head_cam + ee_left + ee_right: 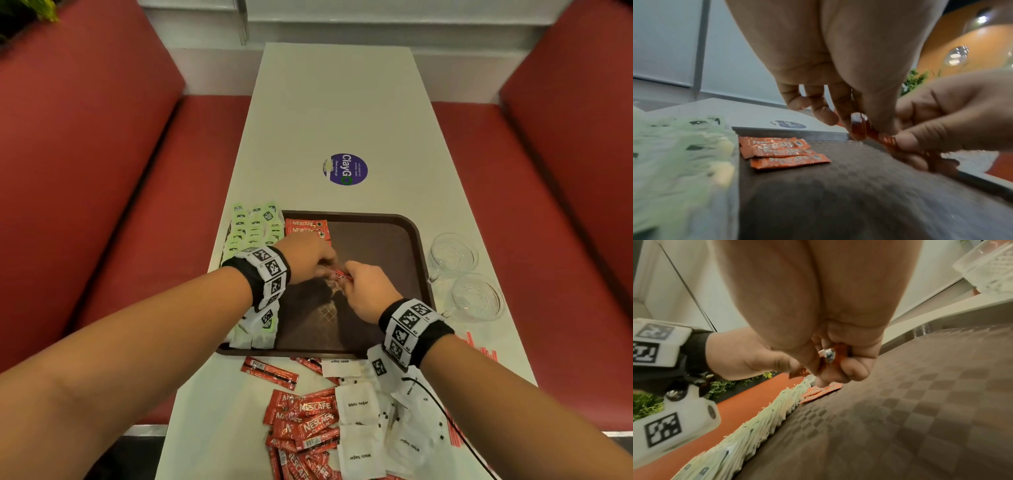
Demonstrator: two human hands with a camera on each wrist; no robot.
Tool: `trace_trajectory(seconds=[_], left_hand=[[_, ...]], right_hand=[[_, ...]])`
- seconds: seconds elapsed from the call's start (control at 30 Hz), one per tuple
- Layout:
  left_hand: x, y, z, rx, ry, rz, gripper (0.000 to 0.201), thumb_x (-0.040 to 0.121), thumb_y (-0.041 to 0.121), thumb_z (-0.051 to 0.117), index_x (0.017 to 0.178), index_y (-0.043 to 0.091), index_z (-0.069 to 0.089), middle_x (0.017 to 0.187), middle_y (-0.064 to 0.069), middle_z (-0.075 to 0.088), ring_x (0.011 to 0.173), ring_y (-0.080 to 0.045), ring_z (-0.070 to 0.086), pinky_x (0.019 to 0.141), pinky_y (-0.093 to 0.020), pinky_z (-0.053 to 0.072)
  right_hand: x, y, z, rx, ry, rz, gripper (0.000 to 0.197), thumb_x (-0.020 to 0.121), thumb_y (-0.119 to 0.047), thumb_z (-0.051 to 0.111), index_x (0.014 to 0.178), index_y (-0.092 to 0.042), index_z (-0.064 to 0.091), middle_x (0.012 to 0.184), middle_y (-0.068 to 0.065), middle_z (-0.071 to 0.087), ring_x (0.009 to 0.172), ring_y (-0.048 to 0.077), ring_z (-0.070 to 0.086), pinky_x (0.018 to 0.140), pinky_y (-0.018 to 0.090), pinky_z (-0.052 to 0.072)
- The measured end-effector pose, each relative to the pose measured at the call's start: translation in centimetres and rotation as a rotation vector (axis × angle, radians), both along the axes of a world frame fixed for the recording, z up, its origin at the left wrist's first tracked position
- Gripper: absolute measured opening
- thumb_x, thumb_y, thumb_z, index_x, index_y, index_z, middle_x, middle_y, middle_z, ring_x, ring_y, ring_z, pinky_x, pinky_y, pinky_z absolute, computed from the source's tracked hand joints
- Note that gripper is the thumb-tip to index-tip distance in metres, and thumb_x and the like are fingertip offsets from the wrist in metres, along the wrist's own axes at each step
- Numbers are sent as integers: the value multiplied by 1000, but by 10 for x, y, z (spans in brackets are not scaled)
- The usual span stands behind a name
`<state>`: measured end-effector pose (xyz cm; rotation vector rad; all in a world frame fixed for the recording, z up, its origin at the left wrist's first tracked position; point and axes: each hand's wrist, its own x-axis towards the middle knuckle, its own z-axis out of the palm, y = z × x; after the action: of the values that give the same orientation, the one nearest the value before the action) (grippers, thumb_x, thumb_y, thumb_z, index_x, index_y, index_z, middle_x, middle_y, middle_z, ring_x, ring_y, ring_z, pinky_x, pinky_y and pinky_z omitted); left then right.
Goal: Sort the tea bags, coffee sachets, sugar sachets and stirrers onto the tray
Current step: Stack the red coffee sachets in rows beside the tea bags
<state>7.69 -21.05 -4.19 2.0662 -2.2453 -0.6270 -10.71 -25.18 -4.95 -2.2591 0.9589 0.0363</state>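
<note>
Both hands meet above the middle of the brown tray (pixel 416 240). On the right hand (pixel 368 294) the fingers curl round a small bunch of red coffee sachets (pixel 342 275); on the left hand (pixel 306 258) the fingertips pinch narrow on the end of that bunch (count of sachets not readable). A few laid sachets (pixel 785 151) at the tray's far-left corner; tea bags (pixel 255 228) in a row down its left edge. On the worktop (pixel 342 102), near edge: loose sachet pile (pixel 305 425), sugar sachets (pixel 358 404). At its right edge: stirrers (pixel 479 346), and beyond them two glass cups (pixel 452 255)
</note>
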Motion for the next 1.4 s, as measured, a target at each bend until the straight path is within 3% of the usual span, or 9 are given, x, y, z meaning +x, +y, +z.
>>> trace_trajectory(seconds=[0.27, 0.43, 0.6, 0.7, 0.8, 0.93, 1.07, 1.2, 1.4], left_hand=[[17, 17, -9, 59, -149, 158, 19, 95, 39, 61, 105, 32, 75, 94, 10, 67, 96, -15, 61, 85, -31, 48], [17, 17, -18, 185, -267, 278, 12, 90, 39, 68, 101, 34, 72, 101, 11, 70, 102, -15, 61, 91, -33, 46], [10, 13, -22, 158, -264, 260, 14, 90, 41, 66, 100, 33, 71, 101, 9, 69, 103, -16, 60, 88, -34, 47], [1, 6, -20, 257, -282, 205, 17, 88, 40, 69, 104, 33, 71, 101, 9, 68, 102, -17, 60, 92, -35, 48], [1, -5, -17, 316, -288, 231, 17, 92, 23, 64, 106, 31, 71, 102, 5, 65, 106, -20, 61, 85, -31, 46], [2, -11, -18, 236, -366, 240, 20, 94, 18, 57, 109, 20, 69, 109, -3, 67, 103, -26, 64, 85, -35, 53], [8, -21, -10, 347, -288, 230, 25, 92, 14, 62, 111, 28, 70, 118, -2, 64, 110, -26, 62, 95, -36, 51], [12, -10, -12, 196, -271, 274, 17, 92, 22, 62, 104, 30, 70, 112, 2, 69, 102, -23, 64, 90, -34, 53], [-11, 51, 9, -54, 0, 272, 12, 93, 31, 64, 103, 30, 69, 101, 12, 67, 91, -7, 58, 85, -24, 45]], right_hand=[[-5, -4, -5, 4, 138, -20, 12, 96, -29, 61, 103, -20, 61, 93, 0, 65, 87, 19, 63, 79, 35, 53], [-19, 5, -7, 136, 338, 298, 30, 78, -40, 82, 100, -25, 68, 94, -6, 69, 86, 13, 64, 79, 30, 53], [-23, 16, -3, 159, 392, 490, 24, 78, -30, 83, 99, -20, 77, 95, -4, 74, 79, 10, 61, 73, 25, 51], [-24, 18, -6, 153, 394, 490, 20, 80, -27, 81, 99, -21, 78, 95, -3, 74, 81, 11, 63, 73, 25, 50], [-24, 18, -8, 154, 382, 473, 16, 79, -27, 82, 94, -24, 79, 92, -4, 74, 84, 14, 67, 78, 29, 55], [-25, 19, -8, 156, 374, 456, 15, 78, -27, 82, 93, -24, 78, 91, -5, 74, 84, 14, 67, 78, 30, 56], [-26, 20, -8, 159, 375, 437, 15, 78, -27, 82, 92, -24, 79, 92, -6, 74, 84, 13, 67, 78, 28, 55], [-26, 22, -6, 155, 387, 426, 14, 79, -25, 81, 93, -24, 78, 93, -6, 74, 86, 14, 67, 79, 29, 56], [-25, 34, -1, 75, 417, 400, 19, 83, -26, 77, 102, -22, 75, 97, -4, 72, 89, 16, 65, 77, 28, 53]])
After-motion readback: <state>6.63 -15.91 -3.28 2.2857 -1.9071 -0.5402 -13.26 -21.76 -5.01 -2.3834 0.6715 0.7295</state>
